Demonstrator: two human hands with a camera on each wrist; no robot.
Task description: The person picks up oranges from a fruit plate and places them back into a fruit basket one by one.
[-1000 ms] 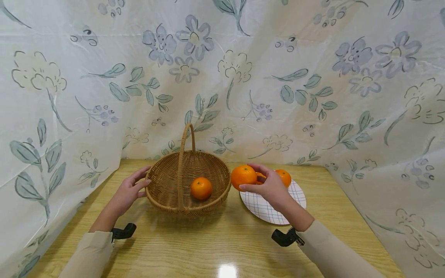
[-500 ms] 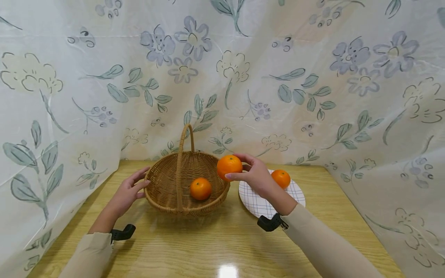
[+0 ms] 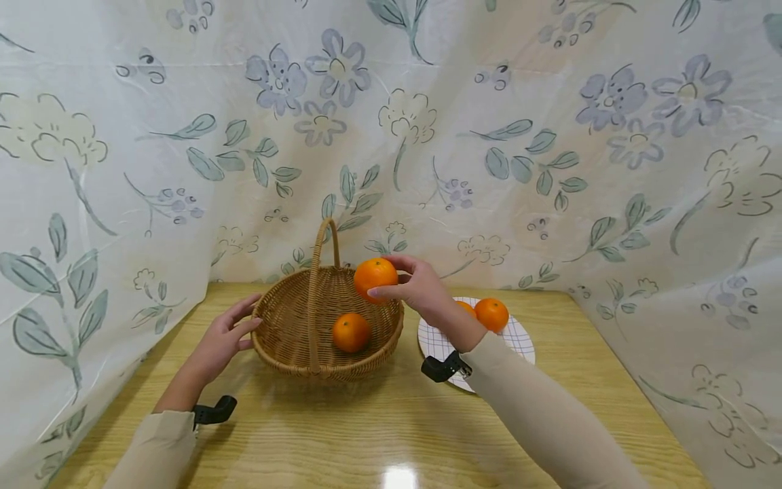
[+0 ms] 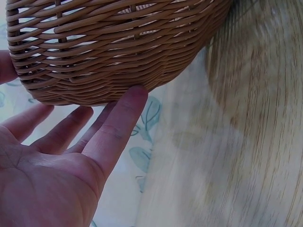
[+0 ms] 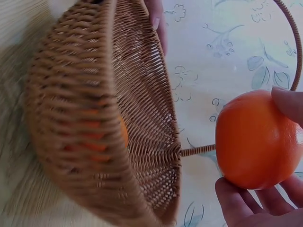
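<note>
My right hand (image 3: 421, 288) holds an orange (image 3: 375, 278) between thumb and fingers, above the right rim of a wicker basket (image 3: 284, 319). In the right wrist view the held orange (image 5: 255, 142) stands clear of the basket wall (image 5: 71, 94). A second orange (image 3: 351, 333) lies inside the basket, right of its tall handle (image 3: 314, 299). My left hand (image 3: 214, 343) is at the basket's left rim. Seen from the left wrist, its fairly straight fingers (image 4: 116, 127) touch the woven outside (image 4: 123, 56).
Right of the basket is a round checked plate (image 3: 520, 339) with an orange (image 3: 492, 314) and another orange (image 3: 466, 308) partly hidden by my right arm. All stand on a wooden table (image 3: 342, 435). A floral cloth (image 3: 427, 156) hangs behind and along both sides.
My right hand has carried the orange leftward and up, from beside the plate to over the basket's right side. The left hand stays at the rim.
</note>
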